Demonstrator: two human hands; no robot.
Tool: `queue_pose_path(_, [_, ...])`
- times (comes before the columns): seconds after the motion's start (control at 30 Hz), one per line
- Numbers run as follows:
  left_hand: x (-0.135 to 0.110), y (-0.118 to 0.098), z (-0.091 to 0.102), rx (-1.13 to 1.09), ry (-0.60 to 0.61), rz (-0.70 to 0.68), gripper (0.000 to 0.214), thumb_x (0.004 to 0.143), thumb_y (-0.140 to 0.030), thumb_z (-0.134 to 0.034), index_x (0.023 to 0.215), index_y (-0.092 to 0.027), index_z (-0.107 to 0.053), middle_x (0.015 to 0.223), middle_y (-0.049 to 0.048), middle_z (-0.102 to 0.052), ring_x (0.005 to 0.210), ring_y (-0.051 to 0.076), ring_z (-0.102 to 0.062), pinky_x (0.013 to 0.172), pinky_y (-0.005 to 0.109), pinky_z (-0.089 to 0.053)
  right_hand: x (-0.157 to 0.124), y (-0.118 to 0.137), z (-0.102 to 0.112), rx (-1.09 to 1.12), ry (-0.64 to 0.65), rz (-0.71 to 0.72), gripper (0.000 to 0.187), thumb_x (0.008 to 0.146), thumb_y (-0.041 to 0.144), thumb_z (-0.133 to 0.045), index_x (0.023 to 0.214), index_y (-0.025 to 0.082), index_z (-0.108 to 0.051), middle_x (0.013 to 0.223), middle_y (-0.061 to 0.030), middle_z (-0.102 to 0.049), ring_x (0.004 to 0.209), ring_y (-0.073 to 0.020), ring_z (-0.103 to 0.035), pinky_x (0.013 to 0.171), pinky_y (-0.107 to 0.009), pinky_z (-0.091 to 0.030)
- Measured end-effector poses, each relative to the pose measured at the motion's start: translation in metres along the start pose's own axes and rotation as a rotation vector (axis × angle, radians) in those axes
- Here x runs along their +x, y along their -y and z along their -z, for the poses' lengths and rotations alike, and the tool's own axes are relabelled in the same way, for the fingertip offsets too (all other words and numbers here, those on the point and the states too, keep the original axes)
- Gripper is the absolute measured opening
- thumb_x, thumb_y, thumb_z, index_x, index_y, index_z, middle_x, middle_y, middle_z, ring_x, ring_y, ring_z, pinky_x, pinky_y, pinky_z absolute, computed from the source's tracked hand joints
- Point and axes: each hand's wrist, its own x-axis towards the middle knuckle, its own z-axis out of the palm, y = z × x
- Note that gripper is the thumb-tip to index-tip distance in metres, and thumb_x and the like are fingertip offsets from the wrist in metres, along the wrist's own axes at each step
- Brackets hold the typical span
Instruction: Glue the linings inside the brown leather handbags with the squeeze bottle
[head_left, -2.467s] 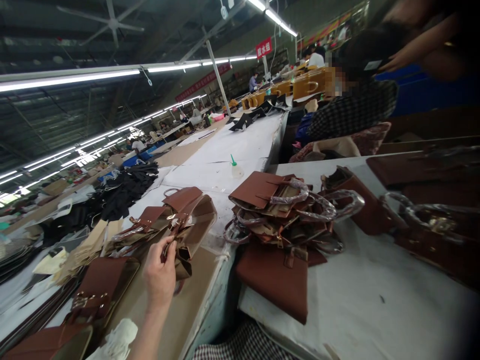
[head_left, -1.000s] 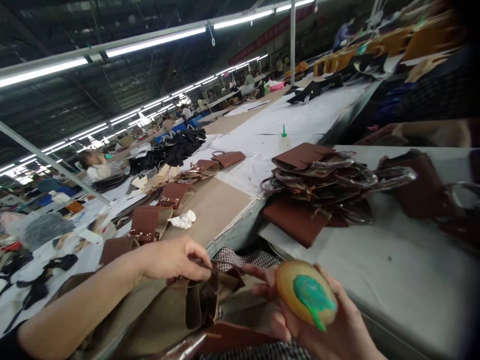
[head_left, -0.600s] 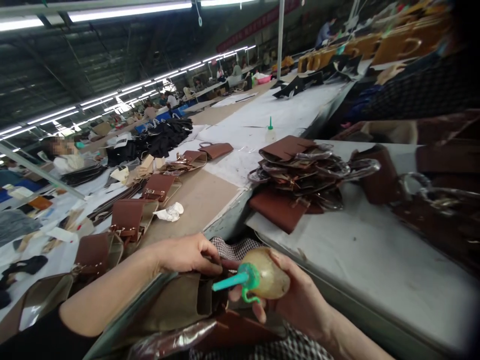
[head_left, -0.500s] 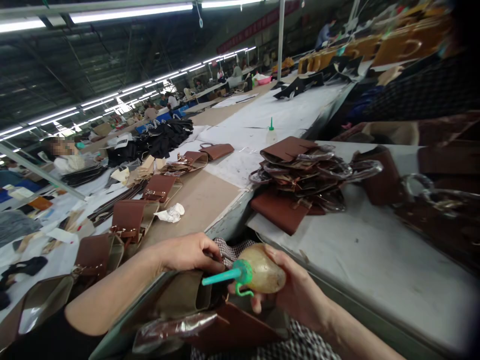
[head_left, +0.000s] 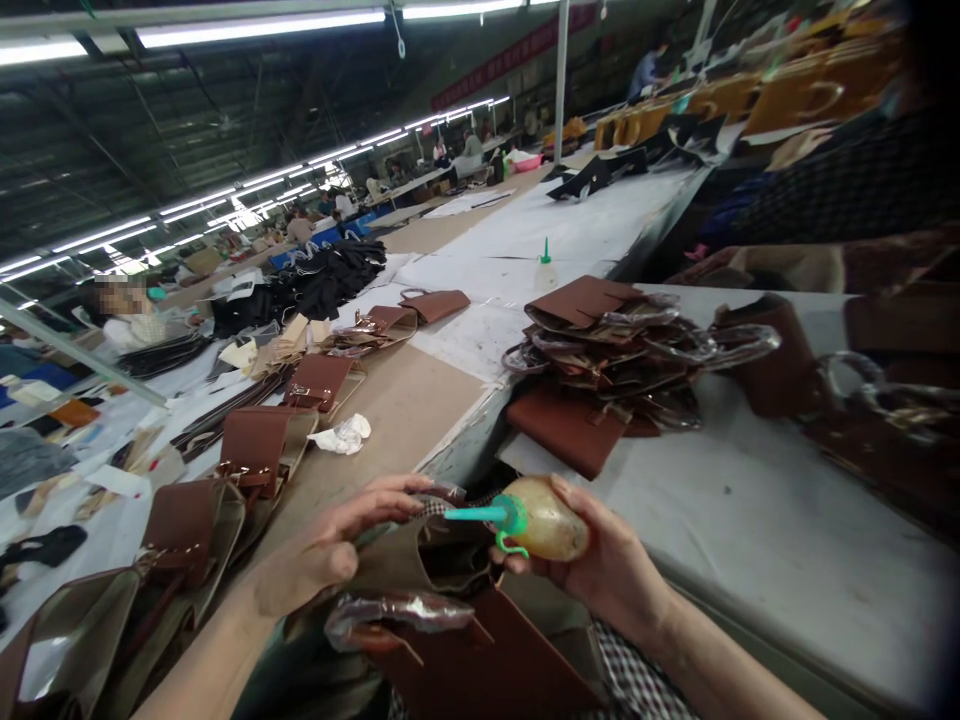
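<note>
My right hand [head_left: 600, 550] is wrapped round a yellowish squeeze bottle [head_left: 553, 517] with a green cap. The bottle lies tilted sideways, its long teal nozzle pointing left over the open mouth of a brown handbag [head_left: 487, 650]. That bag rests at my lap with its flap turned toward me, olive lining showing inside. A plastic-wrapped handle [head_left: 409, 610] lies across its near side. At the bag's left edge is my left hand [head_left: 337, 545], fingers stretched out and apart, holding nothing; whether its fingertips touch the bag I cannot tell.
A pile of brown handbags [head_left: 600, 350] sits on the right-hand table [head_left: 750, 510]. More brown bags [head_left: 255, 445] stand in a row along the left table. Crumpled white paper [head_left: 341, 435] lies beside them. A second squeeze bottle [head_left: 546, 268] stands farther back. Another person's sleeve [head_left: 847, 190] is at right.
My left hand has opened and drawn back to the left from the bag's mouth. The bottle in my right hand has shifted slightly right and up; more of the bag's opening shows.
</note>
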Motion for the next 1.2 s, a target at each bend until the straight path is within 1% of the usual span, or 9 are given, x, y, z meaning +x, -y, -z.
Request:
queue_pose_path(0.17, [-0.034,0.022,-0.008,-0.203,-0.164,0.238,0.109,0.065,-0.062,-0.098,0.158,-0.028,-0.054,0.156,0.0115,-0.062,0.148,0.044,-0.05,0.126,0.054,-0.038,0.003,-0.001,0.0,0.052,-0.032,-0.014,0.048,0.08,0.05,-0.09,0.109,0.013,-0.079,0.101,-0.0166,-0.086,0.089,-0.0384,-0.084,0.073,-0.037,-0.069])
queue_pose_path(0.3, [-0.021,0.014,-0.015,-0.171,-0.181,0.281,0.091,0.08,-0.063,-0.087,0.154,-0.019,-0.058,0.147,0.0141,-0.069,0.136,0.041,-0.062,0.114,0.05,-0.052,0.002,-0.005,-0.004,0.066,0.003,-0.039,0.049,0.08,0.051,-0.09,0.109,0.014,-0.078,0.104,-0.0181,-0.085,0.09,-0.0395,-0.084,0.072,-0.037,-0.068])
queue_pose_path(0.4, [-0.001,0.005,-0.02,-0.156,-0.185,0.35,0.063,0.093,-0.047,-0.08,0.147,-0.018,-0.065,0.136,0.0113,-0.075,0.127,0.032,-0.069,0.112,0.042,-0.052,-0.001,-0.012,-0.006,0.08,0.063,-0.048,0.047,0.083,0.052,-0.088,0.107,0.013,-0.077,0.104,-0.0189,-0.085,0.089,-0.0381,-0.083,0.072,-0.037,-0.068])
queue_pose_path(0.5, [0.014,0.002,-0.025,-0.161,-0.064,0.46,0.053,0.089,-0.032,-0.083,0.14,-0.022,-0.071,0.12,0.0054,-0.081,0.113,0.028,-0.074,0.101,0.038,-0.055,-0.004,-0.019,-0.008,0.112,0.091,-0.025,0.042,0.085,0.05,-0.087,0.107,0.016,-0.078,0.104,-0.0167,-0.085,0.089,-0.0378,-0.083,0.071,-0.038,-0.067])
queue_pose_path(0.67, [0.02,0.013,-0.038,-0.32,0.097,0.353,0.082,0.064,-0.016,-0.099,0.14,-0.029,-0.071,0.126,0.0026,-0.079,0.121,0.03,-0.071,0.111,0.043,-0.051,-0.004,-0.021,-0.008,0.136,0.097,0.016,0.04,0.089,0.049,-0.083,0.108,0.014,-0.079,0.102,-0.0164,-0.085,0.088,-0.0354,-0.083,0.072,-0.037,-0.066])
queue_pose_path(0.9, [0.025,0.041,-0.066,-0.02,-0.2,0.208,0.037,0.088,-0.023,-0.08,0.123,-0.022,-0.069,0.121,0.0056,-0.078,0.115,0.026,-0.072,0.108,0.04,-0.053,-0.004,-0.021,-0.011,0.181,0.105,0.026,0.037,0.088,0.046,-0.083,0.107,0.015,-0.081,0.104,-0.0139,-0.084,0.088,-0.0321,-0.083,0.073,-0.037,-0.067])
queue_pose_path(1.03, [0.019,0.052,-0.075,0.277,-0.442,0.237,0.053,0.089,-0.034,-0.075,0.136,-0.022,-0.056,0.131,0.0098,-0.075,0.121,0.027,-0.071,0.107,0.038,-0.053,-0.003,-0.018,-0.013,0.211,0.099,0.021,0.043,0.086,0.049,-0.085,0.108,0.012,-0.081,0.106,-0.0178,-0.083,0.091,-0.0315,-0.082,0.071,-0.033,-0.067])
queue_pose_path(1.1, [0.011,0.057,-0.076,0.346,-0.541,0.228,0.057,0.089,-0.042,-0.073,0.139,-0.022,-0.055,0.128,0.0096,-0.077,0.119,0.026,-0.072,0.105,0.035,-0.055,-0.004,-0.014,-0.009,0.222,0.09,0.031,0.047,0.086,0.052,-0.083,0.108,0.011,-0.081,0.101,-0.019,-0.083,0.084,-0.0292,-0.081,0.062,-0.027,-0.064])
queue_pose_path(1.2, [-0.004,0.058,-0.07,0.479,-0.583,0.244,0.036,0.094,-0.049,-0.063,0.115,-0.021,-0.071,0.107,0.0078,-0.081,0.103,0.026,-0.076,0.096,0.033,-0.058,-0.009,-0.007,0.004,0.232,0.003,0.134,0.04,0.085,0.05,-0.086,0.104,0.015,-0.082,0.083,-0.0115,-0.08,0.055,-0.0181,-0.07,0.04,-0.019,-0.049])
